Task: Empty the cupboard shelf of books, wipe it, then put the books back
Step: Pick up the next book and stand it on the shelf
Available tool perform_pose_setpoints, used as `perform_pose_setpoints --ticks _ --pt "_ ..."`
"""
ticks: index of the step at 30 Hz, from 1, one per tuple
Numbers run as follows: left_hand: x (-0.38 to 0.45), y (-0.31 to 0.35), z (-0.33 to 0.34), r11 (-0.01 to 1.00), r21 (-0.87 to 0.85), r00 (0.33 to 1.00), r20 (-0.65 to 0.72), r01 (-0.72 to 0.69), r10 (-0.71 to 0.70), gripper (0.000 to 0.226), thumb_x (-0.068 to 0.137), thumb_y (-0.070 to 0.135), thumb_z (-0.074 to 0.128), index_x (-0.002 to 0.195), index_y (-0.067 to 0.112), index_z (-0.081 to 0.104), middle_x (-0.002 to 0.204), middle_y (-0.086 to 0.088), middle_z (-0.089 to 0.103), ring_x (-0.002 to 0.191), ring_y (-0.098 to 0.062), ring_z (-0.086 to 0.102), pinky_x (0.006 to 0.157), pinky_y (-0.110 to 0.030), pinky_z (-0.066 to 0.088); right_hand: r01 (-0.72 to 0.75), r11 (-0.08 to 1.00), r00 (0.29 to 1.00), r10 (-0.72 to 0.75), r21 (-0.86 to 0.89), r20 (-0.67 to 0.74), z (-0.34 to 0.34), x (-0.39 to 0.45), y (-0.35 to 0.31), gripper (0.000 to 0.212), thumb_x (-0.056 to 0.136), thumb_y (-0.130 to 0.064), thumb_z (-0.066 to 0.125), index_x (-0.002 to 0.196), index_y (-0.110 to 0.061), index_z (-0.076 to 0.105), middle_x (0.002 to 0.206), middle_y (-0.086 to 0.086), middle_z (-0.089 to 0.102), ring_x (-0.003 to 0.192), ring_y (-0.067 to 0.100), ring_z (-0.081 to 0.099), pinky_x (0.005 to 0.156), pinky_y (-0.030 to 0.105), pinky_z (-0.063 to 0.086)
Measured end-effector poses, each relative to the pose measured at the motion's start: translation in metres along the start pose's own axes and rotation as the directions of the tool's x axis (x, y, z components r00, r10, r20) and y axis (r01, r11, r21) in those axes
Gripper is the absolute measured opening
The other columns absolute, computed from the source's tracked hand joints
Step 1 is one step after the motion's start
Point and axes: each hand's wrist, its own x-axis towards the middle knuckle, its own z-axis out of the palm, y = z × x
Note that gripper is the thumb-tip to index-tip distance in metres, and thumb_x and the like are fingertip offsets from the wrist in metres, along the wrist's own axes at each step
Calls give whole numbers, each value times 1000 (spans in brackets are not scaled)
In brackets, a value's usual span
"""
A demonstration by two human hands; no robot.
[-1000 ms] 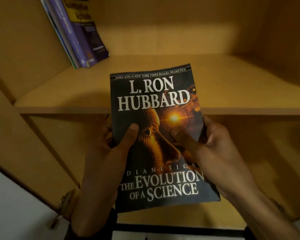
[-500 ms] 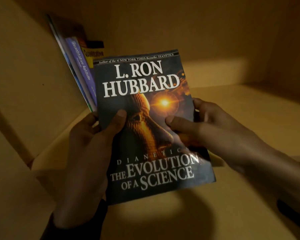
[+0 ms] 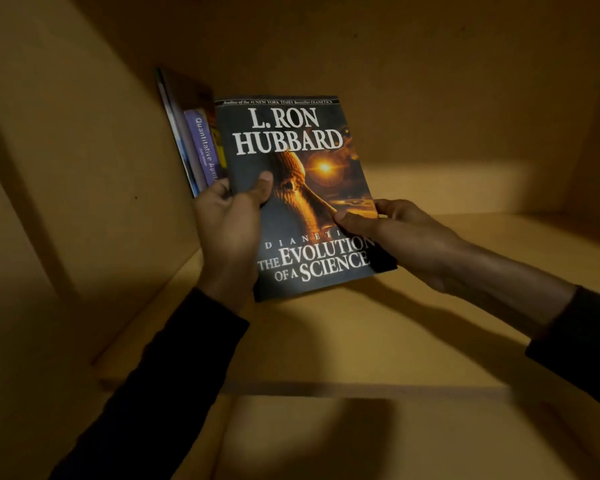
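Since the earlier frames both hands have carried the paperback "The Evolution of a Science" (image 3: 302, 199) up from below the shelf edge and into the cupboard; it now sits at about 12 o'clock from the viewer, over the left half of the wooden shelf (image 3: 378, 341), cover facing the camera, top edge tipped a little toward 11 o'clock. Left hand (image 3: 231, 223) grasps the spine side, thumb laid across the cover, fingers curled behind. Right hand (image 3: 395, 230) pinches the fore-edge side, thumb on the cover, fingers behind. Bottom edge looks just above the board; contact cannot be confirmed. Judged step: books going back on, so the wiping seems done. At 10 o'clock from the paperback, a few leaning books (image 3: 191, 140), among them a purple spine reading "Quantitative", rest tilted against the left cupboard wall (image 3: 84, 150). The paperback overlaps them in view; whether it touches them cannot be told. Next move probably calls for turning the cover toward that row, setting the bottom edge down, and sliding it in beside them. In the way: the slant of the leaning books, and the left fingers lying between the paperback and that row, which would need to slip out first. Interior dim; remainder of the board to 3 o'clock shows only a band of light
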Motion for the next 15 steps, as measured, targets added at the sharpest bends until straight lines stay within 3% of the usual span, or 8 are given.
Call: perform_pose_setpoints --ticks 4,7,15 --pt "24 -19 14 995 91 998 -35 -48 52 15 86 10 72 101 5 70 92 -8 75 85 -28 72 79 -52 59 -14 1000 1000 14 2 -15 -4 29 9 36 89 -36 68 114 -11 65 104 9 74 81 20 67 58 27 53" --pt "35 -32 22 988 140 995 -69 -69 79 24 86 11 72 108 4 68 96 -4 75 88 -23 72 85 -48 58 -17 1000 999 18 9 -38 -5 50 17 32 91 -30 67 110 -5 66 97 10 71 70 17 63 48 22 47" --pt "55 -58 24 981 127 971 -172 -145 166 19 85 8 72 103 6 65 97 -5 74 91 -22 72 88 -47 57 58 998 995 -60 -36 -75 0 92 31 37 86 -24 74 116 -8 60 107 8 71 91 19 68 85 38 58"
